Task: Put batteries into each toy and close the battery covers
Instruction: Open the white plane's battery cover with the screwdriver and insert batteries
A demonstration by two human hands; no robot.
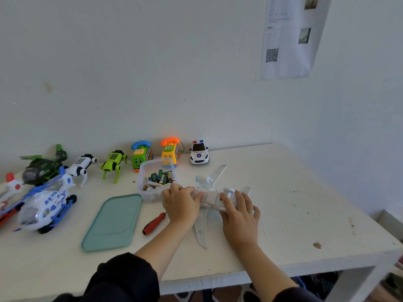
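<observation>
A white toy airplane (211,198) lies belly-up on the white table (294,214), one wing toward me. My left hand (182,203) lies over its left end, fingers curled round the fuselage. My right hand (238,211) holds the right end near a wheel, fingers spread over the body. Between the hands shows a ribbed panel on the underside. Just behind my left hand stands a clear tub of batteries (157,179). A red-handled screwdriver (154,223) rests left of my left forearm.
The tub's green lid (113,221) lies flat at front left. Along the wall stand a police car (198,152), two toy phones (141,155), a green robot dog (113,163), a white robot dog (81,167), and helicopters (46,203) at far left. The table edge drops off at right.
</observation>
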